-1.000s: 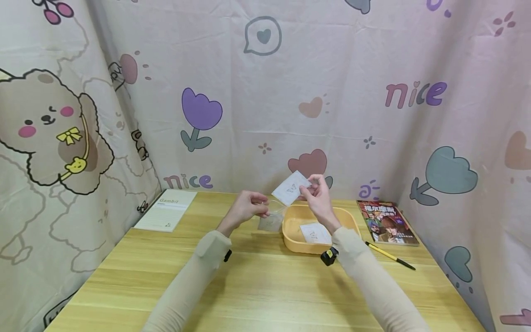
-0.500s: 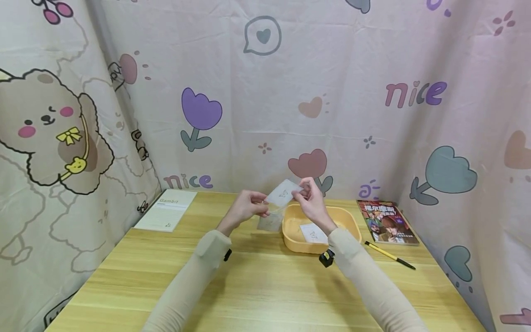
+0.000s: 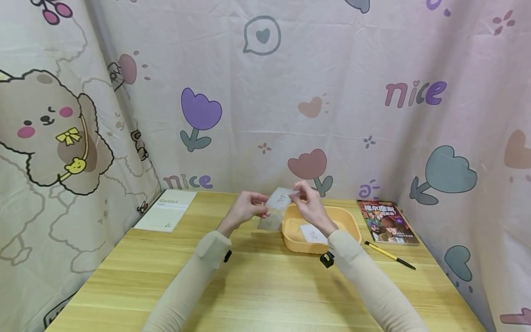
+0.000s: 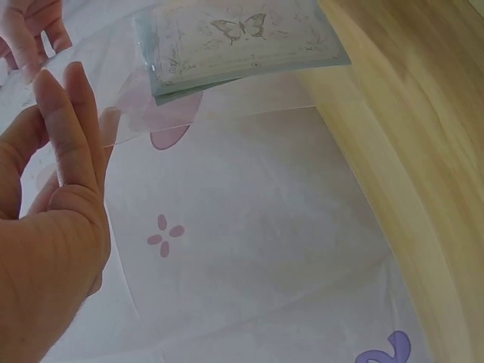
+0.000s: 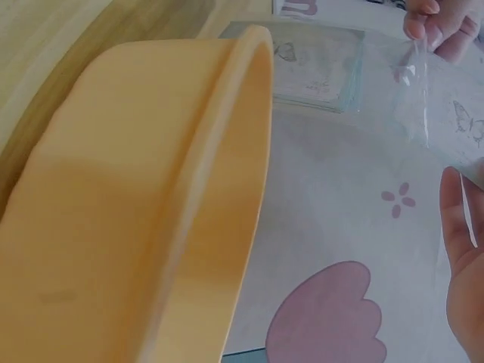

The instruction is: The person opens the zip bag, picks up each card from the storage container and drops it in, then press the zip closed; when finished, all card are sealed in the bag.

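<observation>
My left hand (image 3: 244, 210) pinches the top of a clear plastic bag (image 4: 280, 98). Lower in that bag lies a thin stack of butterfly-print cards (image 4: 242, 45). Between finger and thumb, my right hand (image 3: 311, 207) holds another white butterfly-print card (image 3: 280, 198), tilted at the bag's mouth. In the right wrist view, this card's near edge meets the crinkled plastic by the left fingertips (image 5: 414, 26); whether its edge is inside the bag, I cannot tell. A further butterfly-print card (image 3: 312, 234) lies in the yellow plastic basin (image 3: 288, 244) below my right hand.
The wooden table (image 3: 265, 286) carries a white Gambit notepad (image 3: 166, 211) at the back left. Right of the basin are a yellow and black pen (image 3: 390, 255) and a comic-style book (image 3: 387, 222). A patterned curtain (image 3: 249, 115) hangs behind.
My right hand has moved left and slightly down, bringing its card from above the basin to the bag's mouth beside my left fingers. The left hand stays nearly still.
</observation>
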{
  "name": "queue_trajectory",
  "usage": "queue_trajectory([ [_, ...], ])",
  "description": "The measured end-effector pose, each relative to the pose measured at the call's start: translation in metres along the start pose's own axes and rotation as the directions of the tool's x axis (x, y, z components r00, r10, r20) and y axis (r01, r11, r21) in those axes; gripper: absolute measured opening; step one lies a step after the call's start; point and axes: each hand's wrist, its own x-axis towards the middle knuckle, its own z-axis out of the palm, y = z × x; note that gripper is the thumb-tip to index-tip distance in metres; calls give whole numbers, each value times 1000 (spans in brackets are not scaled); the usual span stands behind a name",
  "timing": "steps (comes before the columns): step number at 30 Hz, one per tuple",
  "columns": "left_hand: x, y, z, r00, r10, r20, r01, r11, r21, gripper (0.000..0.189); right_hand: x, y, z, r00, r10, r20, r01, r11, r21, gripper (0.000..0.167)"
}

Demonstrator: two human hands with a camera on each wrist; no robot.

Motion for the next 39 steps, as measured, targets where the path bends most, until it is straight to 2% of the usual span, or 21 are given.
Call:
queue_trajectory([
  [8,-1,1,1,1000,10,16,-10,1000,2,35,-7,2,6,998,-21,58,22,1000,-18,15],
  [14,-1,1,1,1000,23,-10,-23,1000,-4,33,-8,3,7,998,25,56,-23,999,-23,13],
  [20,-2,3,2,1000,8,-28,-8,1000,-6,36,-9,5,6,995,53,90,-46,995,-84,6],
  [24,-1,4,2,999,0,-35,0,1000,-13,37,-9,8,5,994,44,100,-34,994,-105,8],
  [31,-2,5,2,1000,25,-19,-25,1000,5,33,-9,12,3,989,14,146,2,994,-105,10],
  [39,-2,4,1,1000,24,-17,-24,1000,18,35,-10,9,2,979,130,155,-119,990,-76,12],
])
